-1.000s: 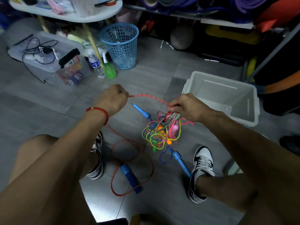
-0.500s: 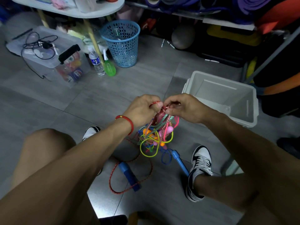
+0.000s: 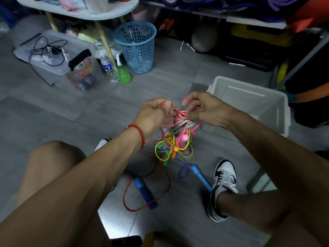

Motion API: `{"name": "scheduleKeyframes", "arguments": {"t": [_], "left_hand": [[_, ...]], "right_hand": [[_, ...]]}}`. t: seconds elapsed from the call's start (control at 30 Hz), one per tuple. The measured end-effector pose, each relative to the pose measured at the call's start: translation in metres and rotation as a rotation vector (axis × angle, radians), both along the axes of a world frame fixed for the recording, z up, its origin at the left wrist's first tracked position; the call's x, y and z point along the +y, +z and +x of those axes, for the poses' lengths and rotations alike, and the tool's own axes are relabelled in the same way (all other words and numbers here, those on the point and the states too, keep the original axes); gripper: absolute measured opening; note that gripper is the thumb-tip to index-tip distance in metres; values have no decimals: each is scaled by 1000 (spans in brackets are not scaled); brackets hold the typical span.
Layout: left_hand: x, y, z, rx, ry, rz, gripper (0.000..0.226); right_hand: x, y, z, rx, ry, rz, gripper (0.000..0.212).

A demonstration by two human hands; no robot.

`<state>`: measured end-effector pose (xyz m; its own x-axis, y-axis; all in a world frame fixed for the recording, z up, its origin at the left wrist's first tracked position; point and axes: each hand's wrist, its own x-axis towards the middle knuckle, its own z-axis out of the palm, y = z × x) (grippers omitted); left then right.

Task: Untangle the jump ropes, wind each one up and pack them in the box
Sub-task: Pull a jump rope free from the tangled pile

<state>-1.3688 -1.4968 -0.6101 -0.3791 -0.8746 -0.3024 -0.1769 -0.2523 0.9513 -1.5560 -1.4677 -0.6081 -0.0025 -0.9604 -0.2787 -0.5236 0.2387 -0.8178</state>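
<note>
Here, the left hand (image 3: 154, 116) pinches a red braided jump rope (image 3: 175, 108) between thumb and curled fingers, while the right hand (image 3: 207, 108) grips the top of the tangled bundle of jump ropes (image 3: 175, 141), a knot of yellow-green, teal, pink and red cords held up off the floor. The red rope trails down from the bundle to a loop on the grey tile floor (image 3: 110, 111), ending at a blue handle (image 3: 145, 193) lying below the bundle. A second blue handle (image 3: 200, 174) lies just right of that. The open white box (image 3: 249, 97) stands right of the bundle, beside the right hand.
</note>
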Motion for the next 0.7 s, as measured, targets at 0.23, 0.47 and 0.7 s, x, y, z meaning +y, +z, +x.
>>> {"name": "scheduleKeyframes", "arguments": {"t": [0.23,0.47,0.7], "left_hand": [[1,-1,-1,177,92,71,35],[-1,4,4,187,187,105,35],[4,5,4,141,198,23,28]], "right_hand": [[1,7,8,192,49,-9,8],[1,1,20,368,2,-100,15],[8,-3,32,352,-45,-197,24]]}}
